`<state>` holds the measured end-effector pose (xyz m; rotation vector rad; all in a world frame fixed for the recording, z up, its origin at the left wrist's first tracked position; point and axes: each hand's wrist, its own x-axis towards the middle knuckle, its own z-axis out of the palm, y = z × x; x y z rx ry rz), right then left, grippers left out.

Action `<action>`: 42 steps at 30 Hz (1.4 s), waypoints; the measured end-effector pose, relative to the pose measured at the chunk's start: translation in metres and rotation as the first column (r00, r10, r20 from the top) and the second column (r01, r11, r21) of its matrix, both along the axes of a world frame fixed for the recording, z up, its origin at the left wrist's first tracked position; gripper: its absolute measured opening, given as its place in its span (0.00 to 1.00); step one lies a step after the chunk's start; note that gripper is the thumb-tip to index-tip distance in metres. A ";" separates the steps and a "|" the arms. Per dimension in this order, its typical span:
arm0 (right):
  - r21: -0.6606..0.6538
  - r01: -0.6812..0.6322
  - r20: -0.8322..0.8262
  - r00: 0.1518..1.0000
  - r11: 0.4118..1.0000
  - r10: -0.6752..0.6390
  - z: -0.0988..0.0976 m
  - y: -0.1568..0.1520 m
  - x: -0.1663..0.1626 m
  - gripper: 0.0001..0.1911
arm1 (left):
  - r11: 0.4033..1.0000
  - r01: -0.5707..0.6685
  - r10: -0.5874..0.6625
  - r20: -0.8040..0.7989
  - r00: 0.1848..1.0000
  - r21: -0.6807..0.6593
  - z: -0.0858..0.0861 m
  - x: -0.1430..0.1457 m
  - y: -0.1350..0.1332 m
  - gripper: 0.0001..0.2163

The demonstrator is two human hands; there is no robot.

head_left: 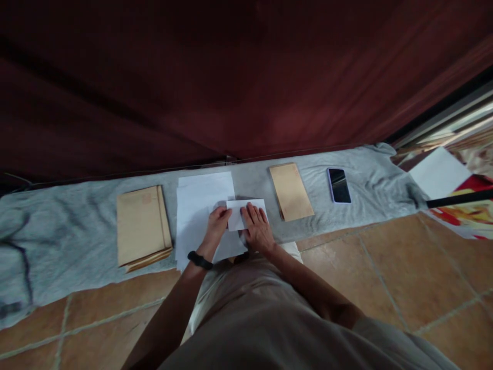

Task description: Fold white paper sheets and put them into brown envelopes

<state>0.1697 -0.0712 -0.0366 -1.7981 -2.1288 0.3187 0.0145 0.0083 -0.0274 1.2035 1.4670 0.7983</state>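
Observation:
A folded sheet of white paper (236,221) lies between my hands, partly over a stack of white paper (192,210). My left hand (217,221) pinches the folded paper's left edge between thumb and fingers. Flat on its right part rests my right hand (257,226), fingers stretched out and pressing on the surface. Left of the paper stack is a pile of brown envelopes (140,223). To the right of my hands is a smaller pile of brown envelopes (291,192).
Grey cloth (77,221) covers the long narrow surface. A phone (339,186) lies at its right. A dark red curtain (231,82) hangs behind. A white sheet and colourful printed bag (470,208) are at far right, above the tiled floor (385,267).

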 end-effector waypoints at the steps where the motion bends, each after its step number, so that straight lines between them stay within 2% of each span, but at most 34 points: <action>1: -0.005 -0.012 -0.006 1.000 1.000 0.012 0.003 0.002 0.002 0.34 | 1.000 0.007 -0.007 0.011 1.000 0.004 0.002 0.000 -0.003 0.19; 3: -0.003 -0.008 -0.042 0.999 1.000 0.008 0.010 0.004 0.009 0.30 | 0.996 0.047 -0.045 -0.034 0.998 0.079 0.006 0.000 -0.008 0.22; 5: 0.000 0.044 -0.118 0.992 0.999 -0.044 0.018 0.005 0.018 0.28 | 0.958 0.167 -0.126 -0.182 0.975 0.231 0.010 0.000 -0.014 0.23; 6: -0.008 0.085 -0.166 0.983 0.996 -0.085 0.022 0.005 0.024 0.27 | 0.918 0.259 -0.179 -0.270 0.946 0.299 0.012 0.000 -0.017 0.21; 8: -0.041 0.189 -0.269 0.944 0.981 -0.193 0.027 0.005 0.035 0.24 | 0.801 0.476 -0.300 -0.445 0.844 0.363 0.014 0.000 -0.023 0.17; 10: -0.084 0.283 -0.387 0.874 0.955 -0.293 0.031 0.006 0.046 0.20 | 0.674 0.657 -0.386 -0.597 0.703 0.337 0.013 0.000 -0.029 0.17; 12: -0.121 0.341 -0.524 0.776 0.932 -0.352 0.032 0.006 0.055 0.20 | 0.575 0.768 -0.378 -0.741 0.555 0.281 0.011 -0.003 -0.032 0.18; 14: -0.167 0.369 -0.663 0.644 0.914 -0.381 0.032 0.007 0.061 0.21 | 0.536 0.805 -0.335 -0.810 0.481 0.256 0.008 -0.009 -0.030 0.17; 16: -0.248 0.379 -0.780 0.468 0.891 -0.416 0.030 0.009 0.064 0.21 | 0.499 0.827 -0.303 -0.843 0.445 0.257 0.007 -0.017 -0.025 0.16; 18: -0.335 0.362 -0.836 0.311 0.870 -0.452 0.027 0.010 0.064 0.21 | 0.470 0.842 -0.268 -0.866 0.422 0.264 0.008 -0.026 -0.019 0.15; 19: -0.367 0.348 -0.846 0.260 0.862 -0.466 0.025 0.011 0.063 0.21 | 0.459 0.848 -0.250 -0.877 0.410 0.265 0.009 -0.029 -0.016 0.14; 22: -0.414 0.320 -0.848 0.205 0.852 -0.489 0.017 0.014 0.058 0.22 | 0.411 0.873 -0.217 -0.902 0.373 0.262 0.015 -0.032 -0.010 0.14; 27: -0.458 0.312 -0.842 0.148 0.832 -0.519 0.004 0.014 0.052 0.21 | 0.309 0.920 -0.255 -0.911 0.324 0.241 0.018 -0.017 -0.001 0.14; 32: -0.474 0.295 -0.846 0.107 0.829 -0.522 0.003 0.010 0.054 0.21 | 0.215 0.958 -0.271 -0.930 0.246 0.191 0.018 -0.014 0.017 0.11; 35: -0.481 0.278 -0.851 0.080 0.831 -0.519 0.006 0.007 0.057 0.22 | 0.207 0.963 -0.271 -0.935 0.229 0.175 0.017 -0.021 0.027 0.09; 38: -0.489 0.261 -0.853 0.054 0.832 -0.519 0.007 0.007 0.058 0.22 | 0.274 0.947 -0.258 -0.936 0.239 0.167 0.015 -0.027 0.031 0.09; 40: -0.503 0.252 -0.849 0.038 0.827 -0.528 0.005 0.009 0.057 0.22 | 0.343 0.918 -0.276 -0.913 0.302 0.200 0.015 -0.030 0.027 0.10; 42: -0.525 0.244 -0.838 0.022 0.816 -0.545 0.001 0.012 0.055 0.22 | 0.439 0.852 -0.317 -0.838 0.444 0.286 0.015 -0.028 0.018 0.11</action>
